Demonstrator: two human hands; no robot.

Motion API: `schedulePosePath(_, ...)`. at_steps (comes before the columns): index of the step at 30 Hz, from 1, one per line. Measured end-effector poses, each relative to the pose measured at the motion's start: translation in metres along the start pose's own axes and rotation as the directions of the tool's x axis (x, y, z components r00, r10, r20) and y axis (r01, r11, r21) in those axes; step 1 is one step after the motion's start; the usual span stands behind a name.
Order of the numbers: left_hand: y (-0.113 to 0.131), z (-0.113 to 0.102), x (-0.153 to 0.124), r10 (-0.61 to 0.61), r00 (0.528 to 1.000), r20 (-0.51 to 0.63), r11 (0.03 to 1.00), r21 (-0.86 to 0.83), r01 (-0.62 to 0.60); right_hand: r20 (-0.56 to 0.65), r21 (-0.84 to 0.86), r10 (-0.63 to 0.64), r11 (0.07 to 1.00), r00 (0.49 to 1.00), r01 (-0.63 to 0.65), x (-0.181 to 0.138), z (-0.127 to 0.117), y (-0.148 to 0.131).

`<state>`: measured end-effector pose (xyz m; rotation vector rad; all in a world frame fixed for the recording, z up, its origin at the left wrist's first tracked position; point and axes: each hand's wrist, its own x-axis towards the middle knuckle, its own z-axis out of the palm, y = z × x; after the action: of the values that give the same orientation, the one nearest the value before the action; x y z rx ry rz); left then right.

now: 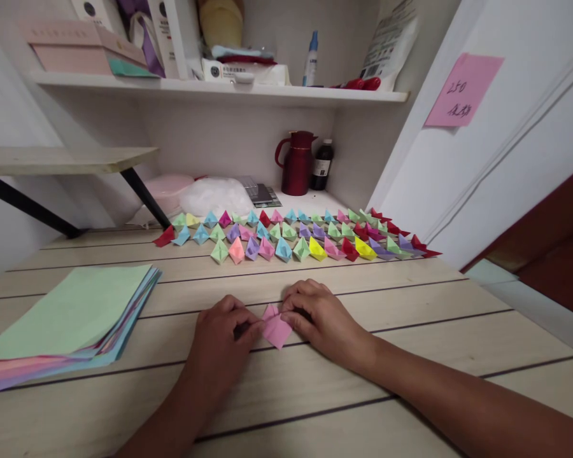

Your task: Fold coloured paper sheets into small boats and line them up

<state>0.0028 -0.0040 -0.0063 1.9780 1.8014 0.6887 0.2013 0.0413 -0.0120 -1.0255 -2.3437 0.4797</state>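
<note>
A small folded piece of pink paper [277,332] lies at the middle of the table, one corner pointing towards me. My left hand [226,337] pinches its left edge between thumb and fingers. On the opposite side, my right hand [318,315] grips the right edge with thumb and bent fingers. The fingers hide part of the paper's side corners. Beyond the hands stand several rows of small folded paper boats [283,249] in many colours.
To the left lies a stack of coloured paper [71,312], pale green on top. A black-legged raised shelf [67,159] stands at the back left. Behind the boats are a plastic bag [214,196], a dark red jug [297,164] and a dark bottle [322,166].
</note>
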Motion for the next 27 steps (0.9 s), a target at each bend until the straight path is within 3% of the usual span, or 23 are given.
schedulePosePath(11,0.000,0.005,-0.001,0.099,0.994,-0.039,0.992,0.079,-0.096,-0.007,0.067,0.021,0.998,1.000,-0.021,0.002,0.003,0.003)
schedulePosePath(19,-0.001,0.008,0.001,0.081,0.995,-0.054,0.993,0.087,-0.076,-0.004,-0.062,0.054,0.997,0.999,-0.054,0.005,0.006,-0.006)
schedulePosePath(27,0.005,0.011,-0.003,0.083,0.991,-0.103,0.973,0.224,-0.058,-0.016,-0.231,0.124,0.965,0.992,-0.124,0.006,0.010,-0.011)
